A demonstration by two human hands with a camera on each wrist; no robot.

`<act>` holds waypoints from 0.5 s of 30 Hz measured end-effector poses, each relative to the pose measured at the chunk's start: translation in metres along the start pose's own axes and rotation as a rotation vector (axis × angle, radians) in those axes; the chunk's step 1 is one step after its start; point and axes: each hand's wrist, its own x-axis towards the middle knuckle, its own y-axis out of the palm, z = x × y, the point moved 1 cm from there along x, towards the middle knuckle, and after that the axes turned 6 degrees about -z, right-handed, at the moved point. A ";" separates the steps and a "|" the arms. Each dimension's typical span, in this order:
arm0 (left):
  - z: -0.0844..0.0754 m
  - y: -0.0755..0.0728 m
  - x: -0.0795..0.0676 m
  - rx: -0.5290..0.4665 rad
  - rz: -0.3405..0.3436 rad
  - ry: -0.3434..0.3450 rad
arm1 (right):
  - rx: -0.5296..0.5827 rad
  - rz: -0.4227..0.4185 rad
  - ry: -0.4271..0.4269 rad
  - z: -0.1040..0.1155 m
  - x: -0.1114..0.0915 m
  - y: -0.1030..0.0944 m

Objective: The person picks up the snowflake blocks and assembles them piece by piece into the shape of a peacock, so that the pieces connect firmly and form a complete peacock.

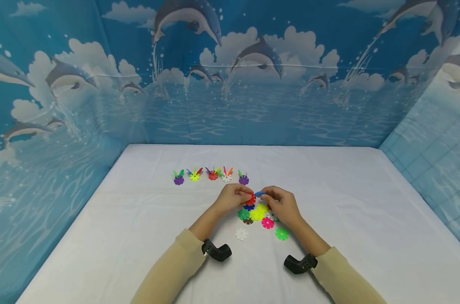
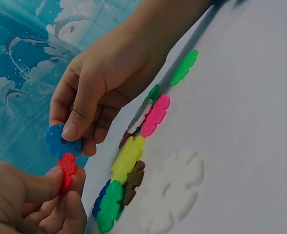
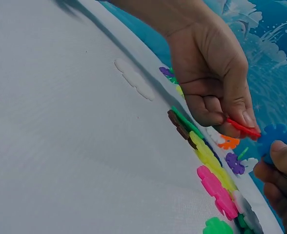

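Note:
Above a small pile of notched snowflake discs, both hands meet. Between thumb and fingers my left hand pinches a red snowflake disc. The right hand pinches a blue snowflake disc, turned across the red one, their edges meeting in both wrist views. Below lie yellow discs, a green disc, a brown disc, a pink disc and a dark blue disc, some overlapping. My right hand partly hides the pile's right side in the head view.
Behind the hands stands a row of several small joined-disc pieces, among them a yellow one and a purple one. Nearer me lie a white disc and a bright green disc. A white cloth covers the table.

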 end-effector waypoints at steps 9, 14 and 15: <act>0.007 0.006 -0.003 -0.120 -0.010 -0.009 | 0.021 0.048 -0.015 0.015 -0.002 -0.003; 0.006 0.007 -0.006 -0.103 -0.021 0.017 | -0.049 0.065 -0.049 0.005 0.000 -0.001; 0.007 0.008 -0.006 -0.095 -0.026 0.021 | -0.070 0.066 -0.064 0.005 0.000 -0.001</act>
